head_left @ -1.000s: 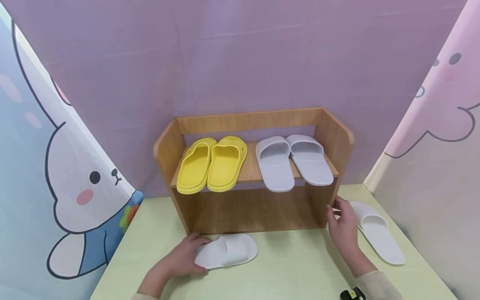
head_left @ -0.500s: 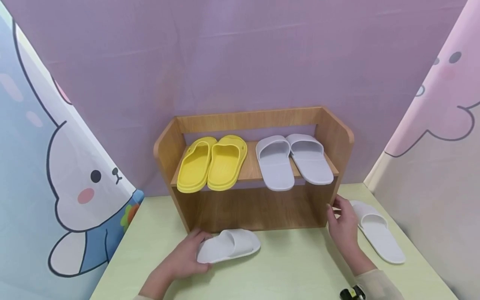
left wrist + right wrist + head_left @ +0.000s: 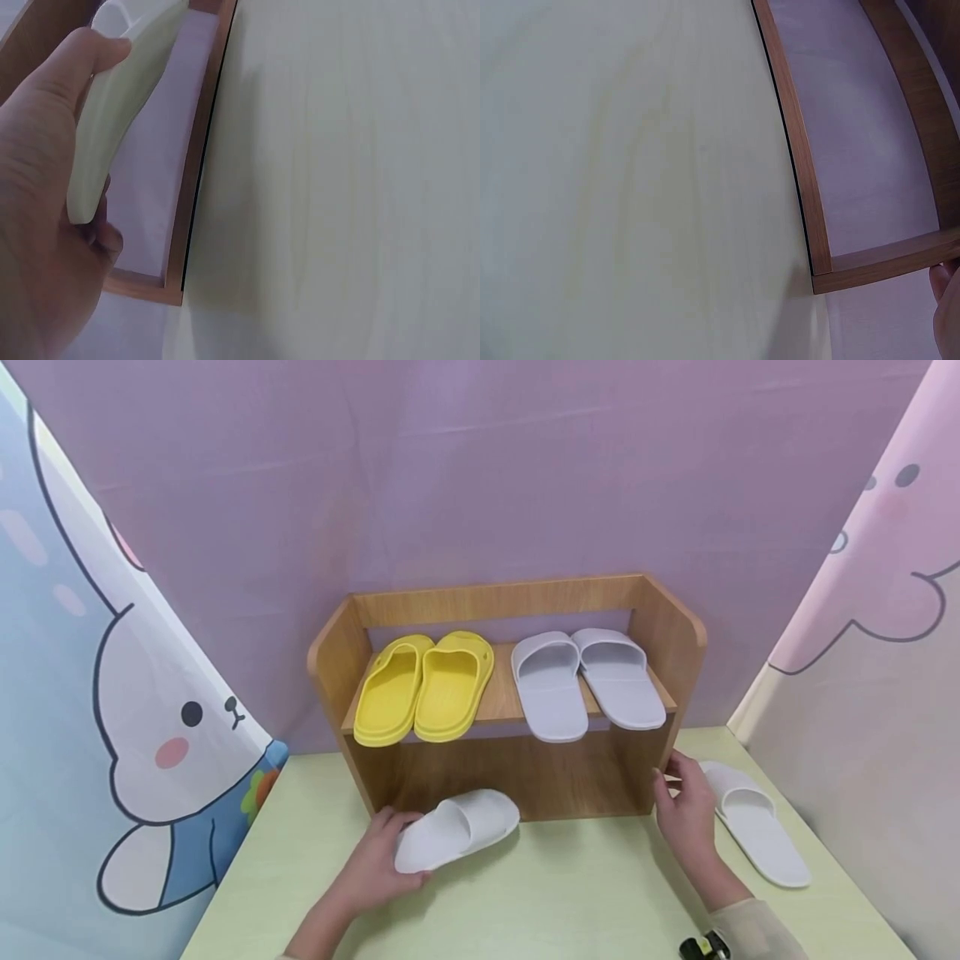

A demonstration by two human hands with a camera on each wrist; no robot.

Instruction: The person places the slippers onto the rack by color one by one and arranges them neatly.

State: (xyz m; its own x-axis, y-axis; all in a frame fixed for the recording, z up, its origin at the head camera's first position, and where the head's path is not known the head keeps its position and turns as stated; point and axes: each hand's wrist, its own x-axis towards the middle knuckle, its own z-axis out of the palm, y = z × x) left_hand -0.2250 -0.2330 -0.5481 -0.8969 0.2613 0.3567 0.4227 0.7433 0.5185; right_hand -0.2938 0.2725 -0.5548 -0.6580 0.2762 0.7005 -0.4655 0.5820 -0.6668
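Observation:
My left hand (image 3: 375, 864) grips a white slipper (image 3: 457, 831) by its heel, thumb on one side and fingers on the other. The slipper is tilted, off the table, its toe before the lower shelf of the wooden shoe rack (image 3: 495, 597). In the left wrist view its sole faces the camera beside my thumb. My right hand (image 3: 686, 806) holds the front edge of the rack's right side panel; in the right wrist view only a bit of its fingers (image 3: 949, 300) shows. A second white slipper (image 3: 761, 831) lies on the table, right of that hand.
Two yellow clogs (image 3: 450, 693) and two grey slippers (image 3: 555, 702) stand on the upper shelf. The rack rests on a pale green table (image 3: 570, 893) before a purple cloth backdrop (image 3: 487, 468). A small black device (image 3: 705, 947) is by the right sleeve.
My left hand has raised the white slipper from the tabletop and moved it towards the lower shelf, toe turning up and away. The right hand stays at the rack's side panel.

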